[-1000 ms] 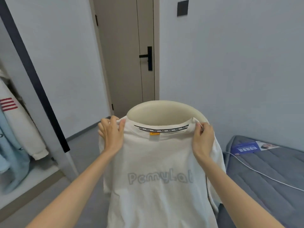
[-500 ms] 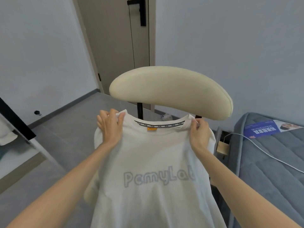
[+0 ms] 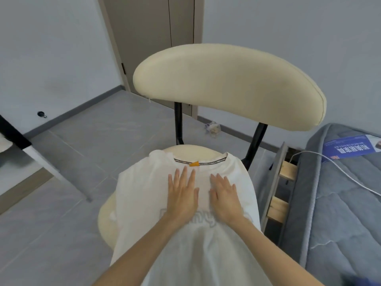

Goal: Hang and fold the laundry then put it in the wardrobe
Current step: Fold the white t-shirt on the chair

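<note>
Far left, a black post [image 3: 12,131] slants in from the edge above the grey tiled floor [image 3: 72,162]. At centre, the white T-shirt [image 3: 142,199] lies spread over the cream seat [image 3: 107,223] of a chair. Its collar points toward the padded backrest [image 3: 226,83], and an orange tag [image 3: 194,163] shows inside the neckline. The lower part of the shirt drapes off the seat's front edge toward me.

My left hand [image 3: 182,195] lies flat on the shirt's chest just below the collar, fingers straight and close together, gripping nothing. My right hand [image 3: 225,196] rests just beside it, palm down on the cloth with fingers slightly spread, also holding nothing. Grey printed lettering on the shirt is partly hidden beneath both wrists.

Behind the chair's black uprights [image 3: 179,124], a small crumpled scrap [image 3: 212,127] sits on the floor by the wall, near a door [image 3: 148,38]. At right is a grey quilted mattress [image 3: 340,213], with wooden slats [image 3: 278,207] showing beside it. A blue leaflet [image 3: 348,149] and a white cable [image 3: 338,169] lie on top of the mattress.
</note>
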A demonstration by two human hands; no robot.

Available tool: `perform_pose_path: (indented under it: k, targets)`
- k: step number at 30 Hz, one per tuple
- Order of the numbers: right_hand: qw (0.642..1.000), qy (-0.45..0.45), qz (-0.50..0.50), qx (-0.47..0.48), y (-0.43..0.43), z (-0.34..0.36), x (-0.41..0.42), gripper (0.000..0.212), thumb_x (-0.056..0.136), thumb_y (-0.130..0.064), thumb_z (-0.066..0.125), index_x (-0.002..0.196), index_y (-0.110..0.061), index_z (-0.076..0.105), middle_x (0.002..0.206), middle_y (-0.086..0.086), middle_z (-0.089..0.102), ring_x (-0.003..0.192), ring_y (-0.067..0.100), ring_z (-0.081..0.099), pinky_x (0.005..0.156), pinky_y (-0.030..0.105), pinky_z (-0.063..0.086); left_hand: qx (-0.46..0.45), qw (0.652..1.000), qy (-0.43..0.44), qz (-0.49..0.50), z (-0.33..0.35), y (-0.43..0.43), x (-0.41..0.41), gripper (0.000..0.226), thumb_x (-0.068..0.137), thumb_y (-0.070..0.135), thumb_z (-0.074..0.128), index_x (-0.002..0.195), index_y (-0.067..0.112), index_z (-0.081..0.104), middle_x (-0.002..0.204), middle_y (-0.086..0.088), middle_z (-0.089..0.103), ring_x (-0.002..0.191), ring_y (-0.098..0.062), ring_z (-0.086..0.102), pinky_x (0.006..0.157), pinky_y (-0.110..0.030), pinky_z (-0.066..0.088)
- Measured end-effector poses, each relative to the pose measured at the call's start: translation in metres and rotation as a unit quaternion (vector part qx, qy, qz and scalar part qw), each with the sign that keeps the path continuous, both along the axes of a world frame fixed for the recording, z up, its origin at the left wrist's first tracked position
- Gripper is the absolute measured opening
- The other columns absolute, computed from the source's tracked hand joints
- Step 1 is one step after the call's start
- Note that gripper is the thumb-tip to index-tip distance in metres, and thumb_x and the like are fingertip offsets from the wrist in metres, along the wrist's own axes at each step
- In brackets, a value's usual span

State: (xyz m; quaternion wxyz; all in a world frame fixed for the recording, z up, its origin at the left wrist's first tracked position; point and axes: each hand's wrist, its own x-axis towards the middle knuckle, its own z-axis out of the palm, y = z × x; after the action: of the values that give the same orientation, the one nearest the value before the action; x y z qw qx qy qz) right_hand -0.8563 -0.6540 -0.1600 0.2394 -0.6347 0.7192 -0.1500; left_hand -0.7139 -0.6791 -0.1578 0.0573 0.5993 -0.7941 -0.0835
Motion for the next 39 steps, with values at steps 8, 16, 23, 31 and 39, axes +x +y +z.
perform_pose_path:
  k: [8, 16, 23, 31, 39]
  targets:
    - [0.992, 0.125, -0.016, 0.020, 0.013, -0.032, -0.016, 0.055, 0.093, -0.056, -0.007, 0.147, -0.045, -0.007, 0.158, -0.009, -0.014, 0.145, 0.018, -0.018, 0.116, 0.043, -0.016, 0.023, 0.998, -0.007, 0.066, -0.027, 0.001, 0.031, 0.070, 0.086, 0.055, 0.001, 0.148, 0.032, 0.024, 0.158, -0.008, 0.013, 0.146, -0.030, 0.010, 0.112, -0.039, -0.011]
    - [0.993, 0.104, -0.038, 0.026, 0.014, -0.024, -0.001, 0.049, 0.102, -0.038, 0.009, 0.151, -0.035, 0.002, 0.160, -0.002, -0.007, 0.147, 0.019, -0.012, 0.117, 0.042, -0.013, 0.017, 0.990, 0.126, 0.059, -0.006, 0.000, 0.058, 0.043, 0.100, 0.023, 0.031, 0.142, 0.018, 0.041, 0.149, -0.003, 0.036, 0.136, -0.020, 0.031, 0.110, -0.032, 0.027]
    - [0.997, -0.009, 0.073, -0.034, 0.015, -0.012, 0.090, 0.048, 0.104, -0.024, 0.021, 0.152, -0.026, 0.016, 0.160, 0.000, 0.006, 0.148, 0.018, 0.000, 0.117, 0.033, -0.005, -0.118, 0.911, 0.271, 0.287, 0.005, 0.024, 0.141, 0.027, 0.092, -0.001, 0.044, 0.113, 0.006, 0.060, 0.109, -0.015, 0.055, 0.110, -0.031, 0.045, 0.092, -0.029, 0.032]
    - [0.993, 0.065, 0.079, -0.051, 0.018, -0.026, 0.138, 0.080, 0.078, -0.046, -0.018, 0.151, -0.032, 0.012, 0.160, -0.008, 0.002, 0.147, 0.014, -0.006, 0.115, 0.032, -0.013, 0.072, 0.889, 0.252, 0.376, -0.018, 0.029, 0.181, 0.029, 0.091, 0.027, 0.056, 0.110, 0.005, 0.056, 0.115, -0.022, 0.052, 0.121, -0.034, 0.037, 0.095, -0.031, 0.023]
    - [0.992, 0.090, 0.085, -0.037, 0.018, -0.027, 0.139, 0.080, 0.078, -0.048, -0.019, 0.151, -0.033, 0.009, 0.160, -0.008, -0.001, 0.147, 0.013, -0.008, 0.115, 0.032, -0.014, 0.088, 0.924, 0.197, 0.317, -0.015, 0.033, 0.181, 0.028, 0.091, 0.040, 0.051, 0.073, 0.019, 0.051, 0.100, -0.010, 0.052, 0.106, -0.029, 0.043, 0.077, -0.029, 0.029]
